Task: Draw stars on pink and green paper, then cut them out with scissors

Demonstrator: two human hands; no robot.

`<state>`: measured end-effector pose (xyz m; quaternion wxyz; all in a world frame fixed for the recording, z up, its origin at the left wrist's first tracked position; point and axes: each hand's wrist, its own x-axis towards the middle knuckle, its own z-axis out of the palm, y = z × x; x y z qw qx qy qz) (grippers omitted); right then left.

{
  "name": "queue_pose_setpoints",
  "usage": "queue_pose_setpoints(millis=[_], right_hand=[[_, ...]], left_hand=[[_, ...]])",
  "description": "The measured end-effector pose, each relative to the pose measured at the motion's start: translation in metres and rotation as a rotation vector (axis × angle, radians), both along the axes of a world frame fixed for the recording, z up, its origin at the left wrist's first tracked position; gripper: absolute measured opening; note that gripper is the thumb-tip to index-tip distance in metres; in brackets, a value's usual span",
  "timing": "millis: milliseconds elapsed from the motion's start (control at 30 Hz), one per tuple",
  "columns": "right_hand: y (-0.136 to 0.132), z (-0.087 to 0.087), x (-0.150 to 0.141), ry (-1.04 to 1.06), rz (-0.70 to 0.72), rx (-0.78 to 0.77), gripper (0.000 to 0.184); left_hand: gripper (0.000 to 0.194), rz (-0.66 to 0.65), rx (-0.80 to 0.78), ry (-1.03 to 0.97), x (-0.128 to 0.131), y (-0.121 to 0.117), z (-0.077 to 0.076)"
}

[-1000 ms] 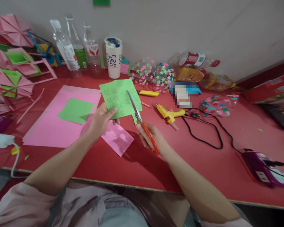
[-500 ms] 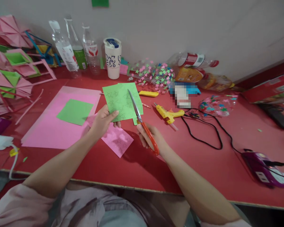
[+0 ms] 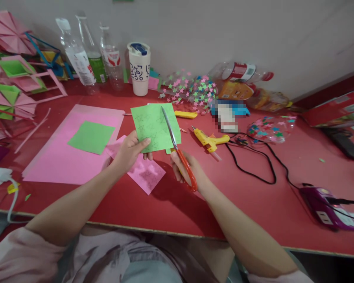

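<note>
My left hand [image 3: 131, 151] pinches the lower left corner of a green paper sheet [image 3: 150, 125] with stars drawn on it, thumb on top. In my right hand [image 3: 187, 167] are scissors [image 3: 186, 167] with orange handles. Their long blade lies over the right part of the green sheet, pointing up and away. Below the held sheet, a pink paper [image 3: 146, 177] with drawn stars lies on the red table [image 3: 141, 214]. Further left, a green square [image 3: 92, 137] rests on large pink sheets [image 3: 53, 165].
A yellow glue gun [image 3: 209, 139] and a yellow cutter [image 3: 185, 114] lie beyond my right hand. Bags of paper stars [image 3: 203, 94], bottles [image 3: 78, 59] and a white cup [image 3: 140, 70] line the wall. Black cables run to a purple power strip [image 3: 327, 208]. Pink paper crafts [image 3: 10, 98] stand left.
The green sheet has shifted slightly right in view and turned a little, and its edges line up differently against the blade. My right hand still holds the scissors in nearly the same place.
</note>
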<state>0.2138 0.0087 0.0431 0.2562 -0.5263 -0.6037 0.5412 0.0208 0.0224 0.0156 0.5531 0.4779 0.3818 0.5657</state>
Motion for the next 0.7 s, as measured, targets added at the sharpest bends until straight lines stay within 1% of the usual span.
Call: queue_pose_setpoints(millis=[267, 500, 700], right_hand=[[-0.001, -0.002, -0.002, 0.000, -0.028, -0.043, 0.048], [0.003, -0.006, -0.001, -0.003, -0.045, -0.068, 0.046], [0.003, -0.004, -0.004, -0.027, -0.084, -0.120, 0.045]], left_hand=[[0.020, 0.010, -0.024, -0.064, 0.006, -0.002, -0.002], [0.018, -0.057, -0.064, -0.058, 0.011, -0.002, -0.003], [0.013, -0.025, -0.137, -0.121, 0.015, -0.003, -0.007]])
